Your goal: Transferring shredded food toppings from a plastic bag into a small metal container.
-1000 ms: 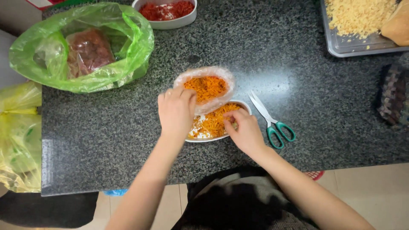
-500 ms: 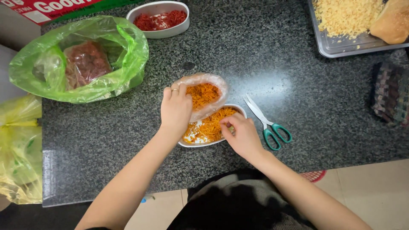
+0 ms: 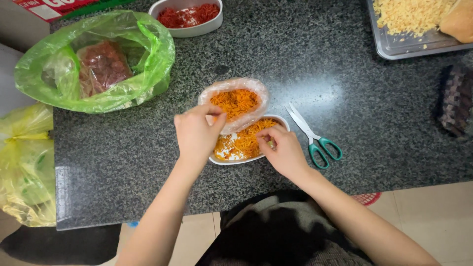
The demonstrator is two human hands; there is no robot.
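The white oval dish (image 3: 249, 158) is about half covered with orange shreds — left hand (image 3: 196, 135) pinches the clear bag (image 3: 236, 101), right hand (image 3: 283, 150) pinches shreds; much remains in the bag.

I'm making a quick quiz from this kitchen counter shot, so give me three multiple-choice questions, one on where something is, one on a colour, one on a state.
1. Where do the scissors lie?
A. right of the white oval dish
B. inside the green bag
C. on the metal tray

2. What colour is the bag holding the dark red packet?
A. blue
B. green
C. black

3. How is the clear bag of orange shreds?
A. knotted shut
B. open at the top
C. lying empty

Answers: 1 A, they rest on the counter beside the dish near the right hand. 2 B, it is translucent green. 3 B, the left hand grips its edge and the shreds show through the mouth.
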